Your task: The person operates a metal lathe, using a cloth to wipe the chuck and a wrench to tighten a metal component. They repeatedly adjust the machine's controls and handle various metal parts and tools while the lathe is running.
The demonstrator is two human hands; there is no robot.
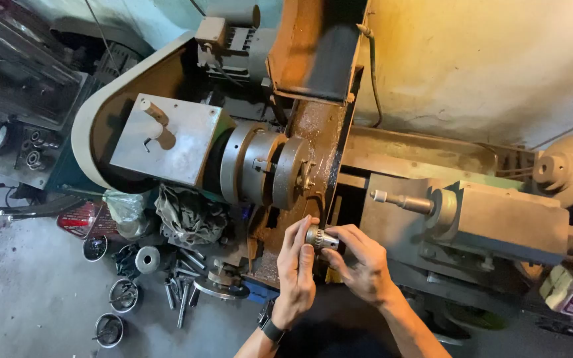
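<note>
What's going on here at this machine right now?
A person stands at an old metal lathe, looking down at both hands. The left hand and right hand together hold a small metal cylindrical part just below the lathe's chuck. The tailstock sits off to the right, apart from the chuck. Bolts and small round tins lie on the floor at the left.

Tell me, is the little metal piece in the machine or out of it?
Out. Both hands, left hand and right hand, hold the metal piece in front of the lathe, apart from its chuck.
</note>
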